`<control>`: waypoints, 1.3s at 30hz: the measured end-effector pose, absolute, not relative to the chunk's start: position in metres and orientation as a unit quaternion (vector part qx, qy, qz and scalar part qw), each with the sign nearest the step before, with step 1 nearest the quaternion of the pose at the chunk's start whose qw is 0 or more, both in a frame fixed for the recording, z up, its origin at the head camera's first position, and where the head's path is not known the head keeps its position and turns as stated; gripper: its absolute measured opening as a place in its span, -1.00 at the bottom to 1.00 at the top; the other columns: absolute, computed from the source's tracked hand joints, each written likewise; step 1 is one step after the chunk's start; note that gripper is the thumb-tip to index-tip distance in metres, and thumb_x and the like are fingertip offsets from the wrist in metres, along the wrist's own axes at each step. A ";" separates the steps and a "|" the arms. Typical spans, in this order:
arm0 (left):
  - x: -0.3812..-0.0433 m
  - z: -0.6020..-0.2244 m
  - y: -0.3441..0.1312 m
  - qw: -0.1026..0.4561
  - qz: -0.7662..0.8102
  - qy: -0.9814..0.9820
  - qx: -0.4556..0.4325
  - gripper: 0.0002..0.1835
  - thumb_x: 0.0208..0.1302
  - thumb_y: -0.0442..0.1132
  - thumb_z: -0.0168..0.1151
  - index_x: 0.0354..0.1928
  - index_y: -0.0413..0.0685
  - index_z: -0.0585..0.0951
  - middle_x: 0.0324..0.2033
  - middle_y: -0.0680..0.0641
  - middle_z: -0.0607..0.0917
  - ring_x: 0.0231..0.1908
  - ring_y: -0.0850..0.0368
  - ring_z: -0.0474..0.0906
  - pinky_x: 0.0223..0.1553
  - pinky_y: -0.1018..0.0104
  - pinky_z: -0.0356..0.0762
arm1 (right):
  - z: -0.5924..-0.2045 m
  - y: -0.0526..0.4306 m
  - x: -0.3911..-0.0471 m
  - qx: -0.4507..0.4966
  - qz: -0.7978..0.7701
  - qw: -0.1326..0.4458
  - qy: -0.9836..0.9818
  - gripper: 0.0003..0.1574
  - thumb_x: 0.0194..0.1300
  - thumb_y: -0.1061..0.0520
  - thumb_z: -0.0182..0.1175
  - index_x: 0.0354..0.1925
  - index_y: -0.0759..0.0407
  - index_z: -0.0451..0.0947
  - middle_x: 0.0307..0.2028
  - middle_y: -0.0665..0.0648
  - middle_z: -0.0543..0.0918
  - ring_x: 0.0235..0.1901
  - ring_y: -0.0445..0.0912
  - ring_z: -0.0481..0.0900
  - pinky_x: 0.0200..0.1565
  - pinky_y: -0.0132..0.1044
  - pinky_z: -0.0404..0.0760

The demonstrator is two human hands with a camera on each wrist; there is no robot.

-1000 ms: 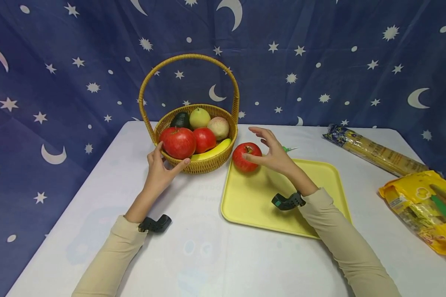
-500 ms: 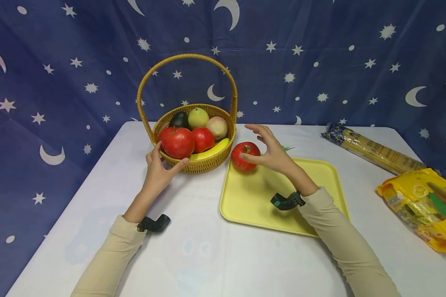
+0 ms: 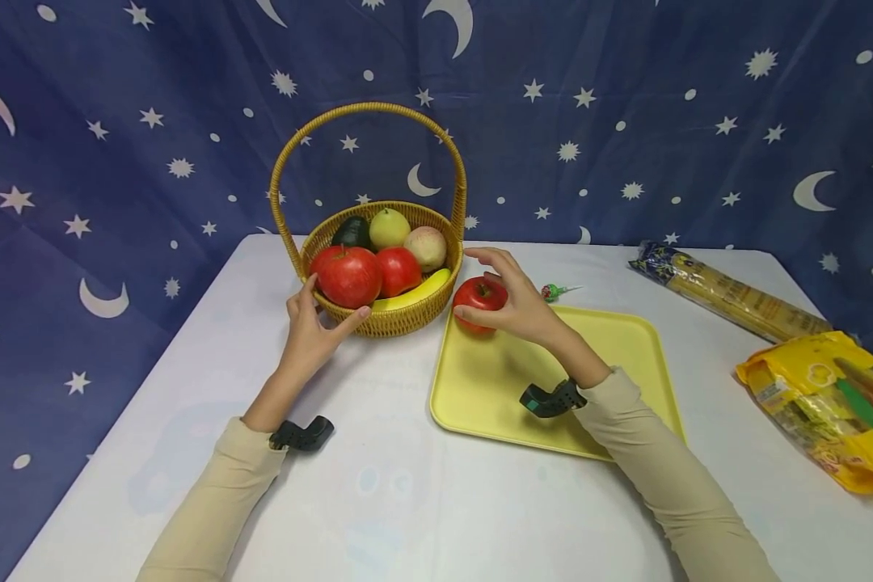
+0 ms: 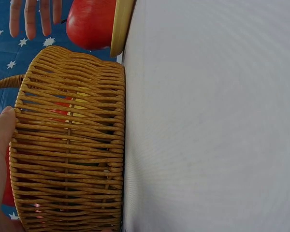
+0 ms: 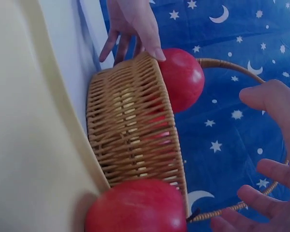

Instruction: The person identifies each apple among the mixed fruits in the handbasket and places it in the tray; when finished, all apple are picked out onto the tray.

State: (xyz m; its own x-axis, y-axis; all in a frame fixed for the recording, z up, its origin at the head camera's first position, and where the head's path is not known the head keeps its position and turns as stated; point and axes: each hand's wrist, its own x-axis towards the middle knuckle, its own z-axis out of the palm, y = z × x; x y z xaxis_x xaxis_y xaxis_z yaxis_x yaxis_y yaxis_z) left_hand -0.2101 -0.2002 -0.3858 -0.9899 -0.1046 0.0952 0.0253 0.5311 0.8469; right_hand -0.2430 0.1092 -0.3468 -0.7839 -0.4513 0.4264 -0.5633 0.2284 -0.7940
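A wicker basket (image 3: pixel 389 325) with a tall arched handle stands at the back of the table, holding fruit. Against its front left side rests my left hand (image 3: pixel 307 338); the thumb touches the rim, and in the right wrist view the fingers lie straight along the wall. My right hand (image 3: pixel 520 305) arches over a red apple (image 3: pixel 478 291) at the tray's back left corner, thumb in front and fingers above. In the right wrist view, space shows between these fingers and the apple. A large red apple (image 3: pixel 349 279) leans over the basket's front rim near my left hand.
Also in the basket are an avocado (image 3: pixel 352 232), a pear (image 3: pixel 389 229), a peach (image 3: pixel 427 246), a banana (image 3: pixel 415 297) and more red fruit. The yellow tray (image 3: pixel 480 404) lies under my right arm. Rightward are a lollipop (image 3: pixel 550 292), a noodle-like packet (image 3: pixel 742 295) and a yellow bag (image 3: pixel 822 404).
My right hand has moved left and closer over the apple, its fingers now above it. The lollipop's head has come into sight behind it. My left hand stays at the basket.
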 end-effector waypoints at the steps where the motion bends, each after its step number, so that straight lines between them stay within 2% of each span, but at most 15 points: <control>1: -0.210 -0.386 -0.200 0.068 -0.482 -0.873 0.022 0.15 0.17 0.13 0.37 0.53 -0.10 -0.18 0.37 -0.34 -0.08 0.34 -0.29 0.19 0.31 -0.17 0.25 | -0.347 0.108 -0.243 0.328 0.534 0.052 -0.777 -0.07 0.01 0.34 0.47 0.32 0.30 0.31 0.31 0.28 0.28 0.31 0.12 0.21 0.29 0.05 0.37; 9: -0.211 -0.386 -0.200 0.067 -0.484 -0.872 0.024 0.14 0.19 0.09 0.37 0.53 -0.10 -0.18 0.37 -0.36 -0.08 0.34 -0.30 0.18 0.32 -0.16 0.25 | -0.344 0.097 -0.242 0.343 0.546 0.044 -0.763 -0.06 0.01 0.36 0.46 0.33 0.33 0.29 0.30 0.29 0.27 0.34 0.17 0.19 0.27 0.13 0.36; 14: -0.211 -0.386 -0.200 0.064 -0.485 -0.872 0.024 0.13 0.20 0.08 0.36 0.54 -0.09 -0.19 0.37 -0.36 -0.09 0.35 -0.29 0.17 0.33 -0.14 0.23 | -0.345 0.089 -0.245 0.353 0.543 0.041 -0.761 -0.09 0.03 0.34 0.44 0.32 0.35 0.28 0.29 0.30 0.29 0.32 0.12 0.23 0.27 0.09 0.37; 18: -0.211 -0.387 -0.199 0.066 -0.487 -0.871 0.022 0.13 0.19 0.08 0.37 0.53 -0.10 -0.18 0.37 -0.35 -0.08 0.35 -0.29 0.17 0.33 -0.14 0.24 | -0.346 0.082 -0.246 0.366 0.544 0.043 -0.754 -0.11 0.03 0.35 0.43 0.30 0.38 0.29 0.28 0.32 0.29 0.31 0.16 0.24 0.27 0.13 0.36; 25: -0.211 -0.386 -0.199 0.070 -0.483 -0.873 0.022 0.13 0.19 0.08 0.37 0.53 -0.11 -0.17 0.37 -0.36 -0.07 0.33 -0.29 0.18 0.32 -0.15 0.25 | -0.344 0.065 -0.244 0.387 0.512 0.037 -0.766 -0.13 0.08 0.27 0.42 0.31 0.32 0.29 0.28 0.28 0.32 0.30 0.13 0.25 0.25 0.12 0.39; 33: -0.212 -0.387 -0.200 0.070 -0.485 -0.872 0.019 0.12 0.20 0.06 0.37 0.53 -0.12 -0.18 0.37 -0.36 -0.08 0.34 -0.29 0.17 0.33 -0.14 0.24 | -0.343 0.044 -0.241 0.411 0.509 0.023 -0.756 -0.12 0.10 0.26 0.42 0.33 0.36 0.26 0.31 0.34 0.26 0.30 0.25 0.24 0.24 0.18 0.38; 39: -0.211 -0.387 -0.201 0.070 -0.486 -0.871 0.017 0.12 0.20 0.07 0.36 0.53 -0.12 -0.19 0.38 -0.36 -0.09 0.34 -0.30 0.17 0.32 -0.15 0.24 | -0.346 0.032 -0.239 0.416 0.508 0.021 -0.754 -0.13 0.12 0.26 0.41 0.33 0.36 0.26 0.34 0.37 0.22 0.32 0.16 0.21 0.24 0.16 0.39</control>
